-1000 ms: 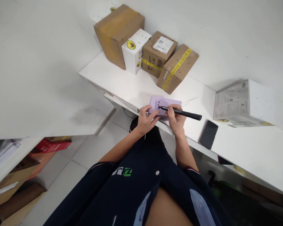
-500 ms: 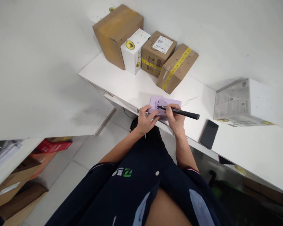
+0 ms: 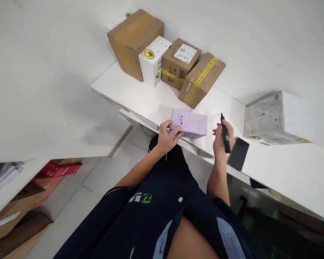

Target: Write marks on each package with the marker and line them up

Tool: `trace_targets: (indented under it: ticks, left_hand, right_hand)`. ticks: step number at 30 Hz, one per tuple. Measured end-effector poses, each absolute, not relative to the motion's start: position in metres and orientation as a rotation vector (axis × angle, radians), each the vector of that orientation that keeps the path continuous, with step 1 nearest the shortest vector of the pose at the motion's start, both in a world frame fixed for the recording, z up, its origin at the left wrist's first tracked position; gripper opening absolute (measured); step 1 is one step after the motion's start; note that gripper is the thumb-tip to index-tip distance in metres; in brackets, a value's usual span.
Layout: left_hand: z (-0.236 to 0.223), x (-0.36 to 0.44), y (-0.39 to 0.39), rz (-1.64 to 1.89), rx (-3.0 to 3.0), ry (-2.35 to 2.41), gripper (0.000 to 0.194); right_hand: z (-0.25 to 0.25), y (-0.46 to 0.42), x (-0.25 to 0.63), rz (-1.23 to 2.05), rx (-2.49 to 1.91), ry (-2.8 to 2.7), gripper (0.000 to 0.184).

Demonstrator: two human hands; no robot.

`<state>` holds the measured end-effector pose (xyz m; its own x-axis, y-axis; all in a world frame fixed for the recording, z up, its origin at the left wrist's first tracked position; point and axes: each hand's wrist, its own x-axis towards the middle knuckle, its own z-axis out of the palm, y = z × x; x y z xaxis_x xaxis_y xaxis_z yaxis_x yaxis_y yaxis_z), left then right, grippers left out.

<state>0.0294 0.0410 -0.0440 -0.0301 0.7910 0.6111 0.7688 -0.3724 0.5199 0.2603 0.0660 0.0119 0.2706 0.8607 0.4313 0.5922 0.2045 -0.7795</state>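
Note:
A small lilac box (image 3: 192, 122) lies at the front edge of the white table, with dark handwritten-looking marks on the left part of its top. My left hand (image 3: 167, 137) grips the near left corner of this box, thumb and fingers closed on it. To the right of the box, my right hand (image 3: 223, 138) holds a black marker pen (image 3: 225, 133), its tip pointing away from me and apart from the box. Close beside the right hand lies a black smartphone (image 3: 239, 154) on the table.
Along the wall stand a large taped carton (image 3: 135, 43), a white avocado-print box (image 3: 153, 59), a brown carton with a label (image 3: 180, 63) and a yellow-taped carton (image 3: 202, 79). Farther right is a white printed box (image 3: 278, 117). Shelves with cartons (image 3: 13, 212) are at lower left.
My right hand has moved right with the marker, off the lilac box, and the pen now points away from me. My left hand stays on the box.

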Motion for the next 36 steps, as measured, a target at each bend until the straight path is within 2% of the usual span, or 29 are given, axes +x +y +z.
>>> trace_targets:
  ticks: [2,6,12,17,20,22,24,32,36]
  left_hand:
    - [-0.044,0.031,0.044,1.448,2.165,1.723,0.022]
    - [-0.043,0.033,0.048,1.457,2.164,1.717,0.023]
    - [-0.044,0.033,0.048,1.534,2.200,1.684,0.023]
    - [-0.047,0.033,0.049,1.517,2.154,1.666,0.024]
    - [-0.046,0.033,0.048,1.528,2.156,1.670,0.024]
    - [-0.045,0.033,0.048,1.564,2.170,1.667,0.023]
    - [-0.043,0.032,0.047,1.613,2.178,1.631,0.021]
    - [-0.034,0.029,0.036,1.786,2.133,1.542,0.029]
    - [-0.023,0.026,0.021,1.975,2.116,1.308,0.028]
  right_hand:
    - [0.001,0.068,0.284,0.236,-1.686,-1.717,0.037]
    - [-0.011,0.070,0.300,0.179,-1.991,-2.229,0.052]
    - [-0.016,0.071,0.291,0.126,-2.092,-2.345,0.059]
    - [-0.010,0.051,0.309,0.130,-2.285,-1.966,0.060]
    - [-0.002,0.025,0.328,0.109,-2.585,-1.503,0.082]
    - [0.003,0.009,0.338,0.219,-2.741,-1.271,0.098]
    - [0.007,-0.002,0.346,0.367,-2.804,-1.180,0.105]
    - [0.013,0.006,0.368,0.424,-2.791,-1.096,0.110]
    - [0.017,0.000,0.379,0.529,-2.514,-0.852,0.114]
